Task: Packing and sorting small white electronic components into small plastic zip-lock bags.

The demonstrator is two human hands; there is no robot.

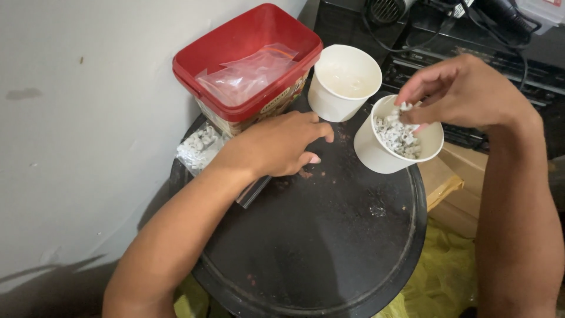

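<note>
Head view: right hand (456, 94) picks white pieces (399, 135) from cup (376, 156)

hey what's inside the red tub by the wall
Inside the red tub lie clear plastic bags, crumpled together. What the bags contain, and whatever sits beneath them on the tub's floor, is covered and cannot be made out.

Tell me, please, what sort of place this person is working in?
Probably an informal home workspace: a round black tray serves as the bench by a scuffed wall, with a reused red tub of plastic bags, paper cups of small white parts, and black electronics behind.
</note>
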